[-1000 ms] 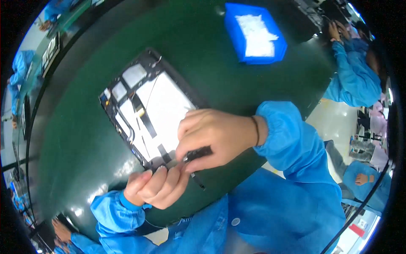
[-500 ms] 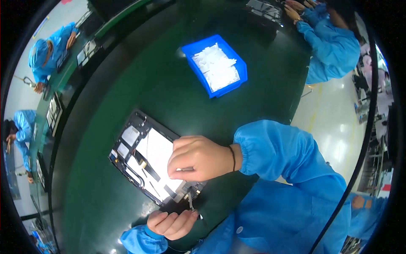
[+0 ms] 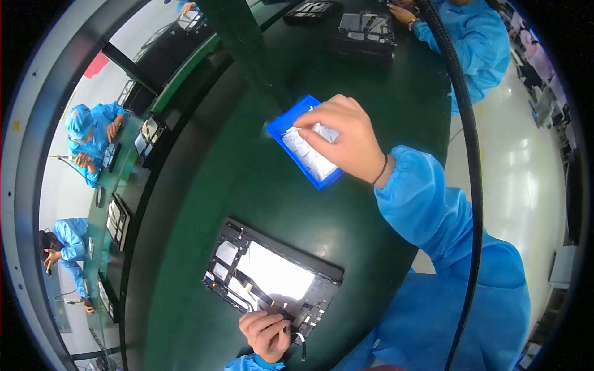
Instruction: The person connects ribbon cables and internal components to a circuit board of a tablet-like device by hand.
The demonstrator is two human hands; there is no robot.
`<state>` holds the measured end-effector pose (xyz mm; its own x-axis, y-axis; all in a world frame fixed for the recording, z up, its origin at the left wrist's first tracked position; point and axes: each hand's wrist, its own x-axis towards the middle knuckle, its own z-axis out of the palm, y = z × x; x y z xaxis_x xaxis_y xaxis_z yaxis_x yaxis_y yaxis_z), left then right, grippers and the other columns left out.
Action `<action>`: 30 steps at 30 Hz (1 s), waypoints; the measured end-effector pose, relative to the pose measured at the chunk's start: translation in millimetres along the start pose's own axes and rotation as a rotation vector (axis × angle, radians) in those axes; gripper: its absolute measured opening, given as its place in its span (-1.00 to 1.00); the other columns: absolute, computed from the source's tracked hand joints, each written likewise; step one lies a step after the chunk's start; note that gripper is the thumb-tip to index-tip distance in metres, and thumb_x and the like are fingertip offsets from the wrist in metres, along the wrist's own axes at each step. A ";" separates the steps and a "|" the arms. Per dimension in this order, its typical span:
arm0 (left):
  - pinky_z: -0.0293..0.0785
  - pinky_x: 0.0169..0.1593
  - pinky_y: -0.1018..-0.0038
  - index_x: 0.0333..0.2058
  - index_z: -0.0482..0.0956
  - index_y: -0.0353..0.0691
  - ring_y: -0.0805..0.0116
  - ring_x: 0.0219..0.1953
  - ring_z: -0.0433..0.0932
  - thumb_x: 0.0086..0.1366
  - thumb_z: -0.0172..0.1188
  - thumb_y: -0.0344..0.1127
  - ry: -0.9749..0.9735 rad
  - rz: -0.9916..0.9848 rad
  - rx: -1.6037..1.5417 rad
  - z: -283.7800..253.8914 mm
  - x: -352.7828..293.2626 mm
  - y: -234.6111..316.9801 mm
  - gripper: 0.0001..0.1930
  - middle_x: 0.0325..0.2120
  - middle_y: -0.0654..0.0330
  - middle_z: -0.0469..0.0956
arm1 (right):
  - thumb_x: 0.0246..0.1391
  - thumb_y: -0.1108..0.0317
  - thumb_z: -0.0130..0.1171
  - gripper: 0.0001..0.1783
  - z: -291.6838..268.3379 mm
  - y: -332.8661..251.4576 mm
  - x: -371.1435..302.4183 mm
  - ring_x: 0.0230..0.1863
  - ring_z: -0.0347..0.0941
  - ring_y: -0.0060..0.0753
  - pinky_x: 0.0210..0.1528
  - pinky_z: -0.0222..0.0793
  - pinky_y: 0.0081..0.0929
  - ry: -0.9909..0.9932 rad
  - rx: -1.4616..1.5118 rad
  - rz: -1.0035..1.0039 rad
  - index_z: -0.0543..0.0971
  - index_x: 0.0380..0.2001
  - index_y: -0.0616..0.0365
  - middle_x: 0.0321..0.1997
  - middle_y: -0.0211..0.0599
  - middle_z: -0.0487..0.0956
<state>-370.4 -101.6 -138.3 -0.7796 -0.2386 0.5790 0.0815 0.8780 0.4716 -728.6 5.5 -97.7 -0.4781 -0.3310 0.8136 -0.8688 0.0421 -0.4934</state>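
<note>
An open electronic device (image 3: pixel 291 255), shaped like a tablet or thin laptop, lies on the green table with a dark frame, a large white panel and small boards showing. At its near edge is my left hand (image 3: pixel 266 336), fingers curled together; what they hold is hidden. A thin flat cable (image 3: pixel 301 337) with a dark end comes out beside its fingertips. My right hand (image 3: pixel 346 137) is over a blue bin (image 3: pixel 291 151) of small white pieces (image 3: pixel 307 154). Its thumb and forefinger are pinched at the pieces; whether one is between them I cannot tell.
A dark stack of devices (image 3: pixel 365 40) stands at the far end of the table, near a co-worker's sleeve (image 3: pixel 470 49). A black cable (image 3: pixel 473 185) hangs down on the right. Co-workers in blue sit along another bench (image 3: pixel 133 148) at left, with more opened devices.
My right hand has left the device and moved up to the blue bin. My left hand stays at the device's near edge. The whole view has shifted.
</note>
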 end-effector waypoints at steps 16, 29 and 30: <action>0.35 -0.08 0.23 -0.44 0.53 -0.21 0.10 -0.22 0.42 0.05 0.28 -0.39 0.033 -0.084 -0.027 3.8 -0.4 -7.3 -0.89 -0.40 0.18 0.51 | -0.13 0.48 0.20 -0.83 30.4 -66.4 -68.3 -0.21 0.40 -0.29 -0.19 0.32 -0.33 -0.550 0.602 -0.417 0.58 -0.36 0.13 -0.27 -0.41 0.52; 0.40 -0.03 0.23 -0.33 0.54 -0.27 0.14 -0.26 0.50 0.21 0.19 -0.45 -0.002 -0.017 -0.074 -2.3 14.3 4.1 -0.93 -0.37 0.14 0.58 | -0.02 0.46 0.19 -0.95 36.0 -63.9 -70.6 -0.26 0.38 -0.28 -0.25 0.29 -0.35 -0.563 0.661 -0.341 0.56 -0.42 0.09 -0.31 -0.40 0.51; 0.40 -0.03 0.23 -0.33 0.54 -0.27 0.14 -0.26 0.50 0.21 0.19 -0.45 -0.005 -0.007 -0.064 -2.2 15.6 3.1 -0.93 -0.37 0.14 0.58 | -0.02 0.46 0.19 -0.95 35.8 -63.4 -70.9 -0.26 0.38 -0.28 -0.25 0.29 -0.35 -0.566 0.660 -0.352 0.56 -0.42 0.09 -0.31 -0.40 0.51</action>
<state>-380.9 -103.5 -126.3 -0.7835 -0.2424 0.5722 0.1155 0.8479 0.5174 -635.1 -7.5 -135.1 0.0833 -0.6396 0.7642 -0.6196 -0.6339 -0.4630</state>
